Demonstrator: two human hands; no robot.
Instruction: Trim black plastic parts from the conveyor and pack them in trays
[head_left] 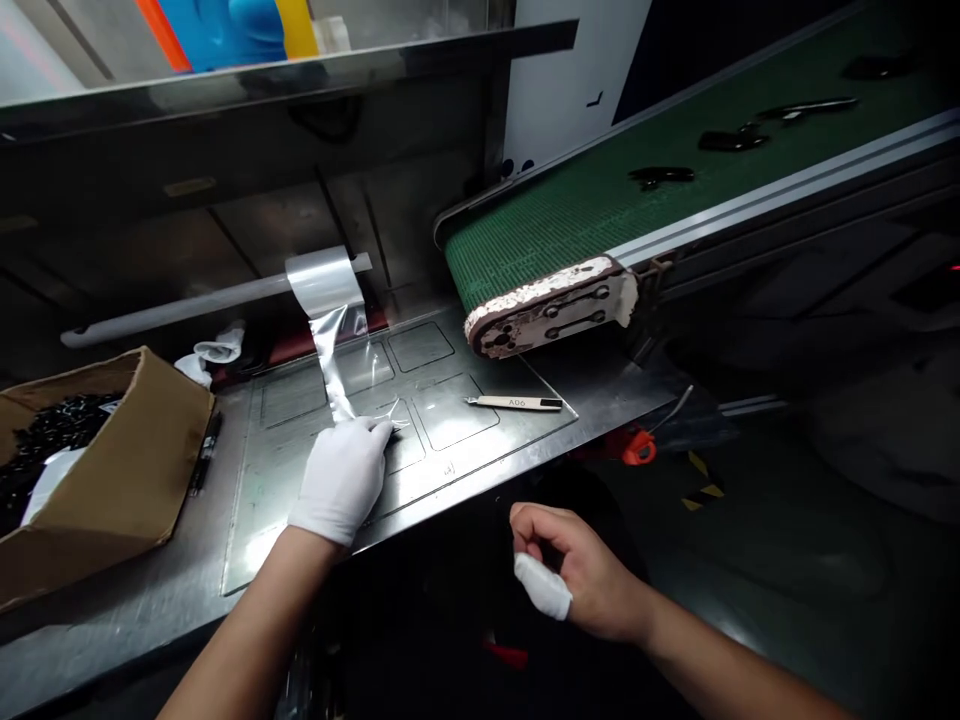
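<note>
Film strip (330, 365): thin plastic is shown creased and brightly glossy, almost like foil.
Roll (324, 282): the same silvery film is wound smooth, with a soft sheen.
Rod (187, 312): a smooth, pale finish is seen.
Bench (75, 640): grey metal is marked by dull scuffs.
Sheet (457, 455): a smooth, glossy surface is streaked with reflected light.
Glove (341, 475): white, matt cloth is pictured.
Box (124, 470): matt brown cardboard is captured.
Belt (540, 230): green material is finely ribbed.
Conveyor end (577, 275): white paint is roughly flaked.
Black parts (667, 174): glossy highlights are caught.
</note>
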